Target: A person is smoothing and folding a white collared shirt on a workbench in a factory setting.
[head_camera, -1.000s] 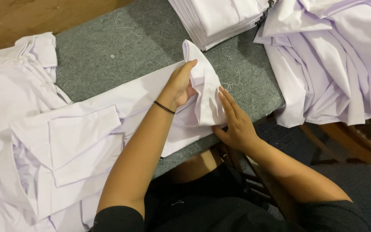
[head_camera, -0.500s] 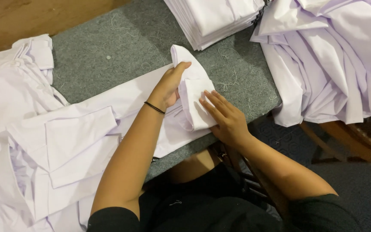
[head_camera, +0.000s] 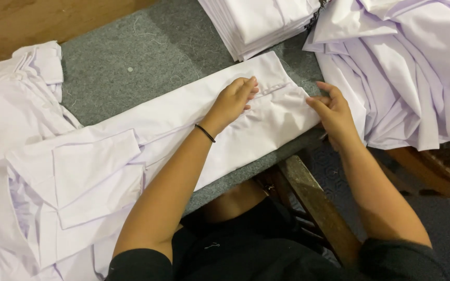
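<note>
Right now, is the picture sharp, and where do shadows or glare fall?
Head view: sharp, no motion blur on the left hand or right hand; soft even light; faint shadows under both hands on the white shirt sleeve; the loose shirt pile looks bright but keeps its folds; the floor below is dim.

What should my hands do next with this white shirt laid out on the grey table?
Probably fold the hem end back over. The left hand presses the white shirt flat while the right hand pinches its end at the table edge, ready to lift.
</note>
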